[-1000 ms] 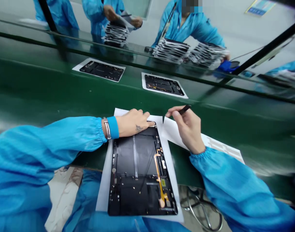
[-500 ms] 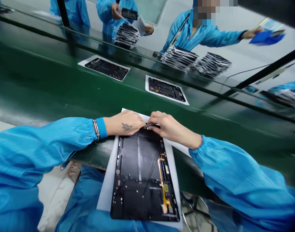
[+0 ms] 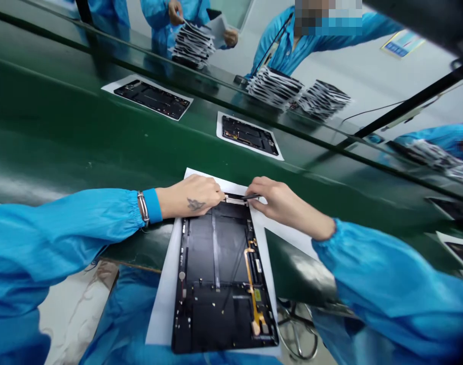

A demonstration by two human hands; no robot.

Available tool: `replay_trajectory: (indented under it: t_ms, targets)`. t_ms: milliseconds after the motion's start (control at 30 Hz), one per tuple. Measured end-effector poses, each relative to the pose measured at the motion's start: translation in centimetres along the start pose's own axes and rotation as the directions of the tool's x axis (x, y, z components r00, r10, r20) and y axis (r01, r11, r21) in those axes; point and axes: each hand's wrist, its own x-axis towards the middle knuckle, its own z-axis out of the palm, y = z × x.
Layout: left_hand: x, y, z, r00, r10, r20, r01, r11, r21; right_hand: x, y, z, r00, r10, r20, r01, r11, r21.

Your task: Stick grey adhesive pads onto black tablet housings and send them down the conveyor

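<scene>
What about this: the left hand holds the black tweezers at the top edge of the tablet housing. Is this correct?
No: the head view shows the right hand holding the black tweezers, not the left hand, at the top edge of the tablet housing.

Our left hand (image 3: 189,196) and right hand (image 3: 280,203) angled inward from either side, nearly meeting, the left curled downward, the right pinched closed. Blue sleeves (image 3: 56,228) covered both forearms, and a tattoo (image 3: 195,204) marked the left hand's back.

Green conveyor bench (image 3: 64,132) stretching across, pale wall (image 3: 368,76) beyond, blue-and-yellow sign (image 3: 402,43) up high, and down low, chrome stool legs (image 3: 298,329) over a shiny floor (image 3: 75,324)!
</scene>
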Motion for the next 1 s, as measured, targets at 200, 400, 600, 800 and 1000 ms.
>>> replay_trajectory:
  t_ms: [200,400,600,800,1000]
  targets:
    - [0.2,-0.1,0.2,1.000,-0.024,0.016,0.024,1.000,0.012,-1.8,-1.9,3.1,0.972,-0.024,-0.232,0.072,0.977,0.199]
    - [-0.2,-0.3,0.3,0.999,-0.026,0.037,0.025,1.000,0.019,-2.8,-1.3,3.4,0.973,0.037,-0.227,-0.002,0.988,0.156]
    - [0.0,-0.2,0.4,1.000,-0.025,-0.004,0.025,1.000,0.002,-1.9,-0.8,3.4,0.945,0.171,-0.280,-0.079,0.947,0.312]
    - [0.1,-0.1,0.4,1.000,-0.029,-0.010,0.029,0.999,-0.019,1.2,-0.7,3.7,0.972,0.119,-0.203,-0.056,0.954,0.294]
    - [0.0,-0.7,0.4,0.999,-0.052,0.000,0.052,0.994,-0.101,1.9,-1.1,3.7,0.972,0.147,-0.185,-0.060,0.911,0.408]
